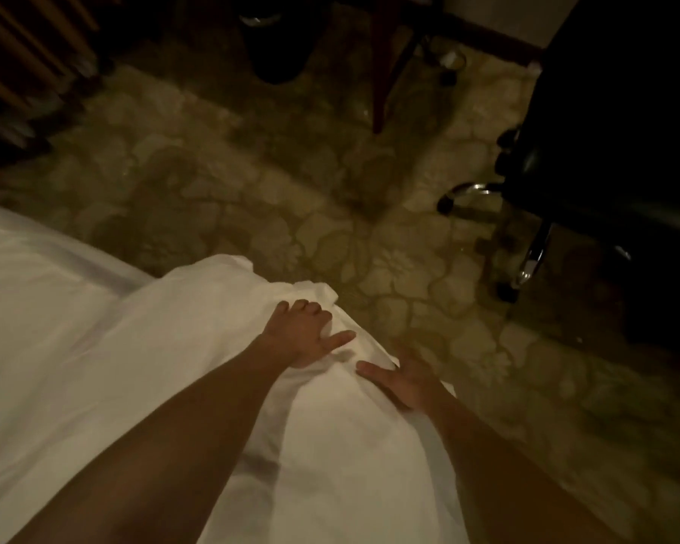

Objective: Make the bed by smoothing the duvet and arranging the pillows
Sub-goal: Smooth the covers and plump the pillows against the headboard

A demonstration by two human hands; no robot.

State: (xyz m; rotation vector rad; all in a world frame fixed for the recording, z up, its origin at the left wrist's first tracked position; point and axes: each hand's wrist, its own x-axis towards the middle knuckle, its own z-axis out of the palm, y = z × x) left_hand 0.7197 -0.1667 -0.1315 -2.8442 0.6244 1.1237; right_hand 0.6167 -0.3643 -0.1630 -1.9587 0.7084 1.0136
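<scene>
Here: a person leans over the corner of a bed in a dim room.
Duvet: the white duvet (142, 386) lies over the bed, and its corner is bunched up in a lump at the bed's edge, above the carpet.
Left hand: the left hand (305, 335) is on top of the duvet corner; the fingers curl into the bunched cloth and the thumb sticks out flat.
Right hand: the right hand (403, 380) is at the duvet's edge, just beside the left hand; the thumb lies on top, and the other fingers go over the edge, so I cannot tell if they hold the cloth.
Carpet: a flower carpet (291, 198) is past the duvet.
Chair: a dark chair (589, 162) with shiny legs stands well away from the duvet.
Done: the duvet looks mostly flat away from the corner.
Left: this corner seems not yet smooth. No pillows show, so that part cannot be judged.
</scene>
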